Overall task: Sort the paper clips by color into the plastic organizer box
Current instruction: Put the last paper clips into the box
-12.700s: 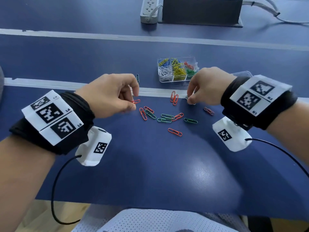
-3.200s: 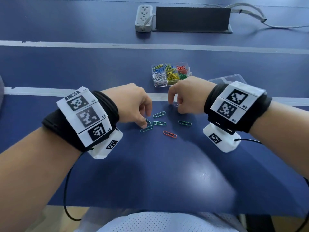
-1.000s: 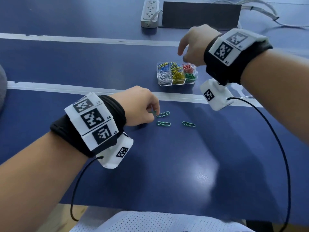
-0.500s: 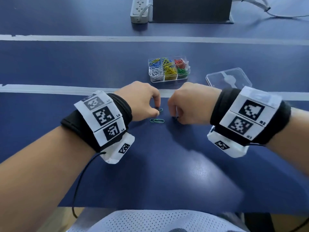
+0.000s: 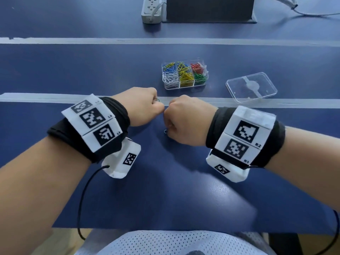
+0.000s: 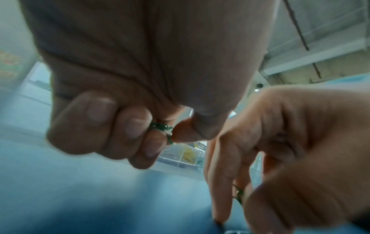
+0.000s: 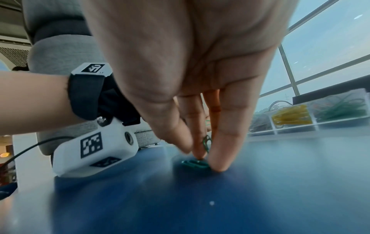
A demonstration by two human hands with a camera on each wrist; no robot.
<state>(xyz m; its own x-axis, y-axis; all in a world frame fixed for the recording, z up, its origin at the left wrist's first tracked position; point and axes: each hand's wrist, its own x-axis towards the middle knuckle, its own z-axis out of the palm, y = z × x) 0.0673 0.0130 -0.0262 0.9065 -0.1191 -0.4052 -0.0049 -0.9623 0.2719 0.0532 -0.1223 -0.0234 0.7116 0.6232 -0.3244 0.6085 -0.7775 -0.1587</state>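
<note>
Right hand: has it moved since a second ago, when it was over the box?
Yes. The right hand came back toward the person, now short of the box, at a green clip.

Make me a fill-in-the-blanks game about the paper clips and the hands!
1. The left hand pinches clips coloured ____.
2. The right hand reaches down to a green clip lying on the ____.
3. The clear lid lies to the ____ of the box.
4. In the box, the clips beside the white ones in the near row are ____.

Missing words: green; table; right; yellow
</note>
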